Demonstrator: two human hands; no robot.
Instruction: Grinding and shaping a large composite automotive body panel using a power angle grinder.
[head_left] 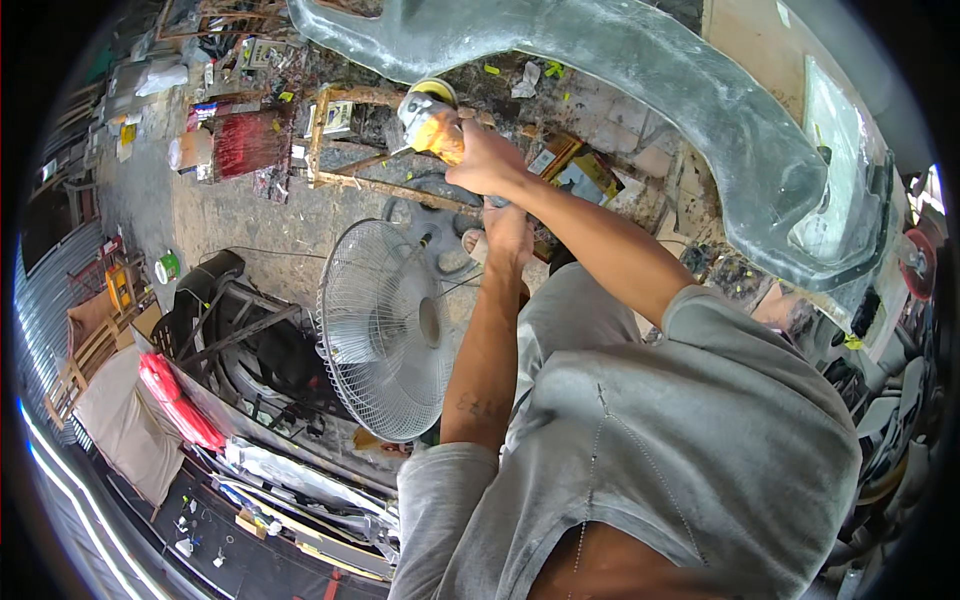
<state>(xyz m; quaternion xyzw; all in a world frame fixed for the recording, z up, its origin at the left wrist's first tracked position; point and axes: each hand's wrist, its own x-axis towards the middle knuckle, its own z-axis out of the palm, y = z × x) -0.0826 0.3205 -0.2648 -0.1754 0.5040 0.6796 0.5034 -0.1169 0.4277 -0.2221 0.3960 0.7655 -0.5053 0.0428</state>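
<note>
Both of my hands are closed on an orange and grey angle grinder (432,136), which has a round disc with a yellowish face at its far end. My right hand (487,160) wraps the orange body just behind the head. Nearer to me, my left hand (508,238) is round the rear end, mostly hiding it. Beyond the disc curves a large grey moulded panel (640,85), its surface dusty and streaked. The disc appears close to the panel's near edge; I cannot tell whether they touch.
A large wire-caged fan (385,330) stands just left of my left forearm. A wooden frame (316,135) lies left of the grinder, near a red stained board (247,143). Scraps and boxes litter the floor. A red wrapped bundle (180,400) lies at lower left.
</note>
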